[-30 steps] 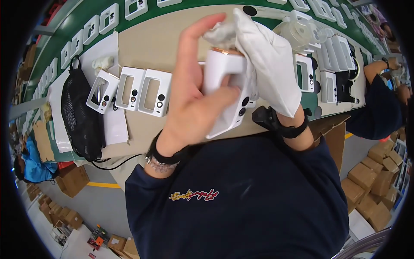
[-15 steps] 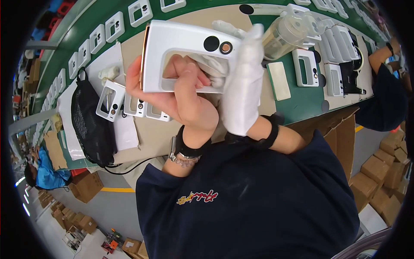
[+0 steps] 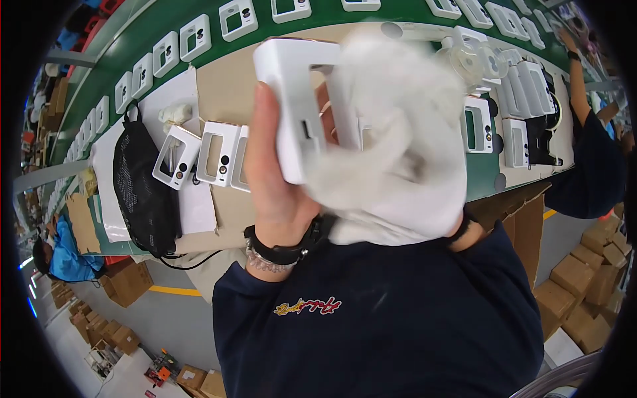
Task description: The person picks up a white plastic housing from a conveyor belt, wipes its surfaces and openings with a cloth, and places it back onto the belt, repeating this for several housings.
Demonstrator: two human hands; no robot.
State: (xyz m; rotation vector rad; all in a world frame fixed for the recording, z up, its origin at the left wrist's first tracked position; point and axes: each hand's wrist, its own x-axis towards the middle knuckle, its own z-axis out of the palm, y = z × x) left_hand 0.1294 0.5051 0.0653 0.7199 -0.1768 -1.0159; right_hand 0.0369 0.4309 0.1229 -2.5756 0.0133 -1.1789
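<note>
My bare left hand [image 3: 282, 179], with a black wristband and a beaded bracelet, grips a white plastic housing [image 3: 282, 99] by its left side. The housing is a rectangular frame with a large opening, tilted so that a side wall with a small dark slot shows. In a white glove, my right hand [image 3: 405, 152] overlaps the housing's right part; motion blurs it, and I cannot make out its fingers. Below and left of the housing, several similar white housings [image 3: 217, 152] lie on the beige mat [image 3: 229, 76].
A black mesh pouch [image 3: 141, 179] and a crumpled white glove [image 3: 174, 114] lie at left. Finished-looking white housings [image 3: 194, 38] line the green far edge. A clear plastic container [image 3: 464, 63] stands at right, near stacked housings [image 3: 527, 86]. Another person's arm [image 3: 578, 86] is at far right.
The housing has turned from showing its front face to showing a side wall. My gloved right hand has swung across its right part, and my left fingers now wrap its left side.
</note>
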